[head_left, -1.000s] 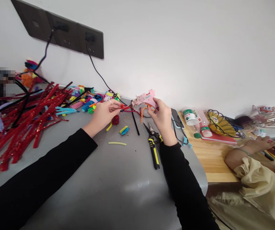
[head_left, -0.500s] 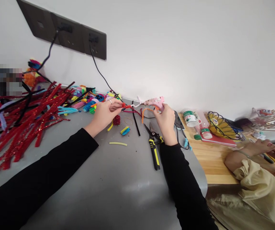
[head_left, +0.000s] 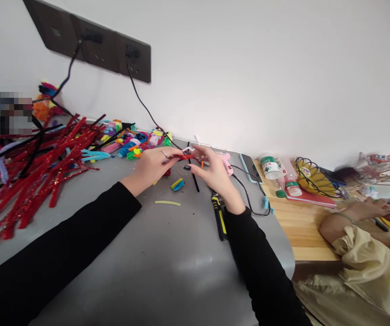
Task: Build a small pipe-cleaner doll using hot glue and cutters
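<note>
My left hand point(head_left: 150, 166) pinches a small red pipe-cleaner piece point(head_left: 188, 157) above the grey table, with a whitish bent strand point(head_left: 188, 149) at its far side. My right hand point(head_left: 211, 171) reaches in from the right, thumb and fingers apart around the piece's right end; whether a fingertip touches it I cannot tell. Behind that hand lies a pink glue gun point(head_left: 228, 164), partly hidden. Yellow-and-black hand shears point(head_left: 219, 219) are half covered by my right wrist. A small yellow-and-blue bundle point(head_left: 177, 184) and a pale yellow strip point(head_left: 167, 203) lie nearer me.
Red glittery pipe cleaners point(head_left: 62, 167) are heaped at left, beside a row of colourful pieces point(head_left: 130, 145). A black cord runs from the wall socket point(head_left: 132, 52). At right are a phone point(head_left: 251, 167), bottles point(head_left: 291, 183), a yellow basket point(head_left: 312, 181) and another person's hands point(head_left: 371, 210).
My right hand has let go of the glue gun, now lying on the table, and moved left to the red piece with its fingers apart. My left hand shifted slightly right, still pinching.
</note>
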### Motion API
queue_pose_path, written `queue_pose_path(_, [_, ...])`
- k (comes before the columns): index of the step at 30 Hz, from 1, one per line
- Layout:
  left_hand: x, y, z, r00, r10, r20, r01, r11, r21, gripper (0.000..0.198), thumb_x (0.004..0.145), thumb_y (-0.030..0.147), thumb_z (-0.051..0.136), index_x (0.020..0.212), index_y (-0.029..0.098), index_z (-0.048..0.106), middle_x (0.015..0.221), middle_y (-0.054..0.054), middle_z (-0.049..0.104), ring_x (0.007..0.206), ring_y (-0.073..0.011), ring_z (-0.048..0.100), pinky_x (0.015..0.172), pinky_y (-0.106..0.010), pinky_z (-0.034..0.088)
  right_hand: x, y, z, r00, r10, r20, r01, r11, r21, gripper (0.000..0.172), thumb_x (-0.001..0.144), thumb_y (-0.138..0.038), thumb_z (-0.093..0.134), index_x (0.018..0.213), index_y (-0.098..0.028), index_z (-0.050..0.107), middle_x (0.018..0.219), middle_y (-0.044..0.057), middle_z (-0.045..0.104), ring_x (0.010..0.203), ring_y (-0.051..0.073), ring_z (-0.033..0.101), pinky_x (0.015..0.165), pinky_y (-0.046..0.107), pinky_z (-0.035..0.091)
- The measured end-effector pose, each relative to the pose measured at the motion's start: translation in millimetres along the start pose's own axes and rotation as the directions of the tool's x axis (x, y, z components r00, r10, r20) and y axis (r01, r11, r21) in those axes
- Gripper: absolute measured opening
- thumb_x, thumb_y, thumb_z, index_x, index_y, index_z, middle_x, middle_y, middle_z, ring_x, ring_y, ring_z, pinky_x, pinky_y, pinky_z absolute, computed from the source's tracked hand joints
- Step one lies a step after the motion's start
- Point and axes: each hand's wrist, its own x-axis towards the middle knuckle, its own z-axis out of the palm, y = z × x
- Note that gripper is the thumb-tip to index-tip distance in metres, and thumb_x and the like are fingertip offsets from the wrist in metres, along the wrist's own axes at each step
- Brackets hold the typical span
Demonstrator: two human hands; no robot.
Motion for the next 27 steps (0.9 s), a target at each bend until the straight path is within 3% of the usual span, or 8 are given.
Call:
queue_pose_path(3, [-0.9, -1.1, 0.7, 0.999, 0.027, 0.035, -0.027, 1.000, -0.008, 0.021, 0.099, 0.034, 0.063, 0.099, 0.028, 0.084, 0.110, -0.004, 0.086, 0.105, -0.0252, 0.081, 0.100, -0.037, 0.063, -1.6, -7.6, 10.8, 0.998, 0.034, 0.054, -0.038, 0.996, 0.078, 0.045, 0.090, -0.046, 0.082, 0.127, -0.022, 0.071, 0.128, 0.011, 0.080, 0.116, 0.024, 0.075, 0.103, 0.043, 0.060])
queue_pose_path(8, [-1.4, 0.5, 1.5, 0.999, 0.035, 0.039, -0.033, 0.999, -0.041, 0.023, 0.099, 0.036, 0.062, 0.098, 0.030, 0.084, 0.110, -0.004, 0.085, 0.106, -0.0245, 0.081, 0.100, -0.036, 0.063, -0.2, -8.4, 10.8, 0.996, 0.064, 0.067, -0.074, 0.982, 0.172, 0.024, 0.095, -0.039, 0.074, 0.111, -0.022, 0.077, 0.113, 0.006, 0.084, 0.104, 0.020, 0.079, 0.098, 0.039, 0.064])
queue_pose_path(13, [0.4, 4.8, 0.7, 0.999, -0.015, 0.032, 0.017, 0.998, -0.053, 0.019, 0.095, 0.034, 0.067, 0.099, 0.028, 0.084, 0.110, -0.004, 0.086, 0.107, -0.0249, 0.080, 0.102, -0.037, 0.062, 0.2, -4.6, 11.7, 0.991, 0.094, 0.098, -0.117, 0.957, 0.265, 0.023, 0.093, -0.033, 0.070, 0.113, -0.023, 0.074, 0.118, 0.007, 0.082, 0.108, 0.020, 0.079, 0.102, 0.041, 0.064])
queue_pose_path(17, [2.1, 6.6, -1.3, 0.997, -0.055, 0.056, 0.062, 0.989, -0.133, 0.032, 0.090, 0.031, 0.067, 0.117, 0.021, 0.081, 0.118, -0.008, 0.084, 0.103, -0.0247, 0.080, 0.095, -0.035, 0.064, -0.8, -3.5, 13.5, 0.998, 0.059, 0.024, -0.063, 0.964, 0.260, 0.027, 0.091, -0.025, 0.069, 0.118, -0.023, 0.067, 0.123, 0.008, 0.079, 0.107, 0.019, 0.078, 0.102, 0.041, 0.064])
queue_pose_path(20, [2.8, 7.4, -2.1, 0.990, -0.077, 0.121, 0.104, 0.967, -0.232, 0.040, 0.090, 0.032, 0.063, 0.125, 0.018, 0.078, 0.125, -0.011, 0.082, 0.111, -0.0268, 0.078, 0.098, -0.037, 0.064, -1.7, -5.3, 13.9, 0.999, 0.031, -0.035, -0.023, 0.973, 0.229, 0.029, 0.092, -0.024, 0.068, 0.120, -0.024, 0.063, 0.124, 0.009, 0.078, 0.109, 0.020, 0.077, 0.103, 0.042, 0.064])
queue_pose_path(27, [4.1, 2.7, -1.7, 0.987, -0.104, 0.121, 0.132, 0.960, -0.249, 0.031, 0.092, 0.043, 0.069, 0.110, 0.021, 0.081, 0.117, -0.010, 0.081, 0.106, -0.0271, 0.075, 0.084, -0.034, 0.063, -2.2, -5.5, 13.3, 0.998, -0.052, -0.044, 0.059, 0.981, 0.183, 0.027, 0.094, -0.032, 0.075, 0.118, -0.026, 0.062, 0.122, 0.007, 0.076, 0.113, 0.021, 0.076, 0.107, 0.044, 0.064])
